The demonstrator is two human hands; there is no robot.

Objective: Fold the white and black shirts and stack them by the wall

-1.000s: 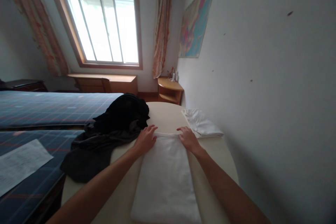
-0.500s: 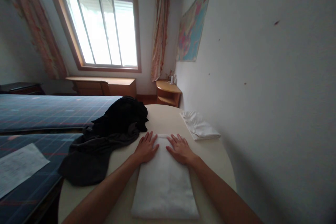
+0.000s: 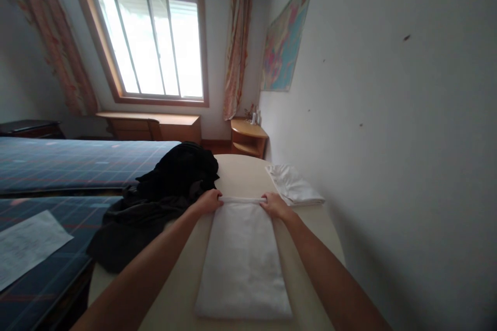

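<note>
A white cloth garment point(image 3: 244, 264), folded into a long flat rectangle, lies in front of me on the cream round-ended table point(image 3: 240, 170). My left hand point(image 3: 209, 201) is closed on its far left corner. At the far right corner, my right hand point(image 3: 275, 204) pinches the cloth in the same way. The far edge runs straight between both hands and looks slightly raised. What kind of garment it is cannot be told from its folded shape.
Dark clothes point(image 3: 171, 196) are heaped on the table's left side. Another folded white cloth point(image 3: 297, 185) lies at the far right by the wall. To the left stand plaid-covered beds point(image 3: 77, 165) with a paper sheet point(image 3: 33, 245). A corner shelf point(image 3: 248, 132) stands behind.
Both hands have gone from lying flat with spread fingers on the white cloth to gripping its far corners. They have moved slightly outward and away from me.
</note>
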